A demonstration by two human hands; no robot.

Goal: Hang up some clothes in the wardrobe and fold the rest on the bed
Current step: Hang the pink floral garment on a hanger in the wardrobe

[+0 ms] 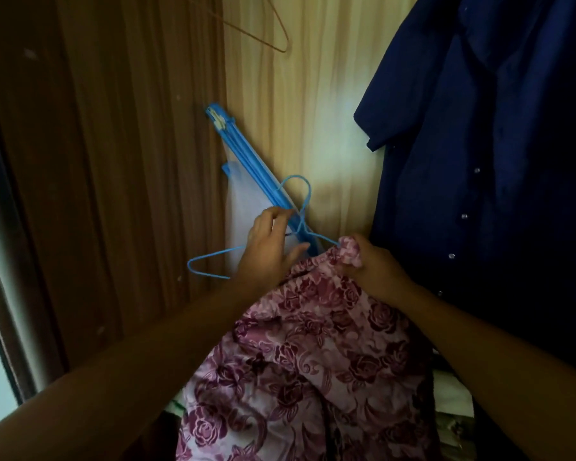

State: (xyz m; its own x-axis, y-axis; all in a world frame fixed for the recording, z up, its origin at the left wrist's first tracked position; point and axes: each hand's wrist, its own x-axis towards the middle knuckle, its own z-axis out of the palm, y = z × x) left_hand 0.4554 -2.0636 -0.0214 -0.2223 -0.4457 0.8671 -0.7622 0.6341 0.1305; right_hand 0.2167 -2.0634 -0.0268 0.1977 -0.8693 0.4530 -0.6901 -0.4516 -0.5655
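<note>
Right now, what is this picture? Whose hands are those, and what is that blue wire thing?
It is one picture, taken by a camera on a person's head. It looks down at that person's own two hands, in front of a wardrobe. The left hand holds a blue wire hanger near its neck. The right hand pinches the top of a pink flowery cloth, bunched at the hanger's right end. It looks as if the cloth is going onto the hanger. A dark blue shirt hangs on the right.

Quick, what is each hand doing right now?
Left hand: holds the blue wire hanger.
Right hand: grips the floral garment.
</note>
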